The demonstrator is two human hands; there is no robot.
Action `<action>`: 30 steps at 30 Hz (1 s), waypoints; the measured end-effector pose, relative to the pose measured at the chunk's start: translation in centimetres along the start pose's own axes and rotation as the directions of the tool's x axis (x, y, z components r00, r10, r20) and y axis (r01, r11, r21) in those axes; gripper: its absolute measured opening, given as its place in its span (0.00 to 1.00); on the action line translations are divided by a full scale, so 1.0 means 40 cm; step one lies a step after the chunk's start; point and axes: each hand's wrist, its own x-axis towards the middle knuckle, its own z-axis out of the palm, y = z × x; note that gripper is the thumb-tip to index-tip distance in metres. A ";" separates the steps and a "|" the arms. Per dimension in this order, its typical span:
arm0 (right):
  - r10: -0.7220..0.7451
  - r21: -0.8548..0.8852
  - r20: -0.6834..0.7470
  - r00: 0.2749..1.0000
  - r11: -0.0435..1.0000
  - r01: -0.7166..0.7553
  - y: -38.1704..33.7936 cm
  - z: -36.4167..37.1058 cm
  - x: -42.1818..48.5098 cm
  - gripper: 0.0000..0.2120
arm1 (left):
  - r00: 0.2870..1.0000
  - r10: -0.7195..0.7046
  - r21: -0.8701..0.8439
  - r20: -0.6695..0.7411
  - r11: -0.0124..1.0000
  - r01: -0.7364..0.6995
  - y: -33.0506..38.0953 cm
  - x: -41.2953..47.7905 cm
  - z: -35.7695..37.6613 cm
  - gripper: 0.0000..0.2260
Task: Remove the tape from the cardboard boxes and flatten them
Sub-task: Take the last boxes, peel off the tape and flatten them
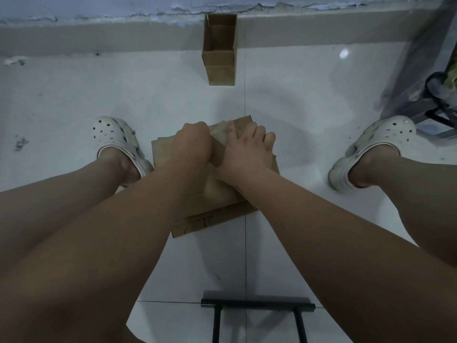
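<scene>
A brown cardboard box [217, 194] sits on the white tiled floor between my feet, on top of a flattened piece of cardboard [212, 222]. My left hand [191, 144] is curled over the box's far top edge and grips a strip of clear tape [220, 131] that lifts off there. My right hand [243, 151] presses down on the box top, fingers spread flat, its index finger next to the tape. A second cardboard box [218, 49], open and upright, stands by the far wall.
My feet in white clogs [116, 141] [371, 149] flank the box. A black metal frame [257, 315] stands on the floor near me. A grey metal rack with a black wire object [435, 95] fills the right side. A low wall ledge [99, 38] runs along the back.
</scene>
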 end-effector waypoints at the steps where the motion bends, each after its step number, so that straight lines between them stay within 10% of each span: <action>1: -0.009 0.003 -0.012 1.000 1.000 0.009 0.004 0.005 0.001 0.43 | 0.999 -0.038 -0.044 -0.012 0.998 0.037 -0.003 0.004 0.003 0.05; 11: 0.162 0.193 -0.036 0.986 0.969 -0.152 0.080 0.101 -0.015 0.54 | 0.975 0.213 -0.531 -0.068 0.819 -0.217 -0.009 -0.024 0.045 0.11; 16: 0.215 0.262 -0.025 0.976 0.944 -0.201 0.092 0.121 -0.013 0.55 | 0.999 -0.003 -0.664 -0.044 0.747 -0.027 0.016 -0.016 0.078 0.09; 24: 0.200 0.261 -0.087 0.976 0.950 -0.171 0.077 0.113 0.002 0.54 | 0.982 -0.118 -0.476 -0.147 0.879 0.034 0.042 -0.019 0.093 0.05; 30: 0.154 0.211 -0.122 0.980 0.969 -0.126 0.042 0.108 -0.004 0.55 | 0.971 0.082 -0.096 -0.226 0.990 -0.106 0.000 -0.004 0.128 0.10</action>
